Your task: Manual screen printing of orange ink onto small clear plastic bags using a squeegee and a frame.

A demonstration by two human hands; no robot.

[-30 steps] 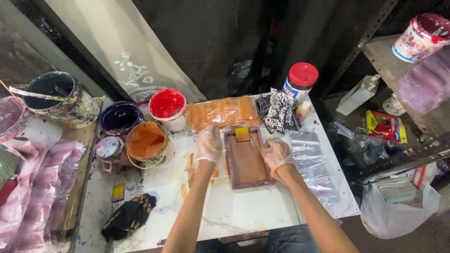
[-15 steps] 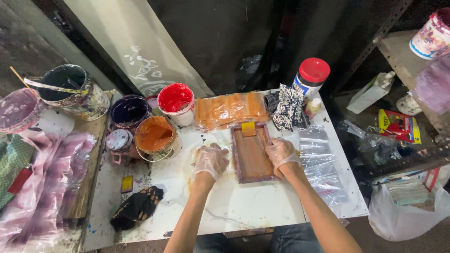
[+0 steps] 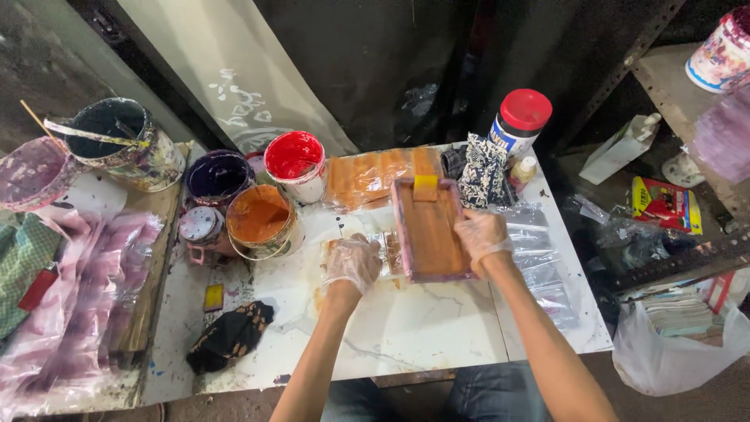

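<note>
left hand (image 3: 353, 263) hides what lies under the printing frame's (image 3: 430, 227) edge.

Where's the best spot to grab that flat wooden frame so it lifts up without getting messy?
Probably by its long outer edges. The wooden frame lies flat; the right hand is at its right rim and the left hand by its left side. Come from both sides, since the middle looks coated in orange paint.

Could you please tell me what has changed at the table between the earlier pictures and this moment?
The gloved left hand left the far end of the small printing frame, drew back toward the person, and now rests on the clear plastic beside the frame's left edge. The right hand kept its hold on the frame's right side. The frame, the orange paint bucket and the red paint bucket stayed put.
</note>
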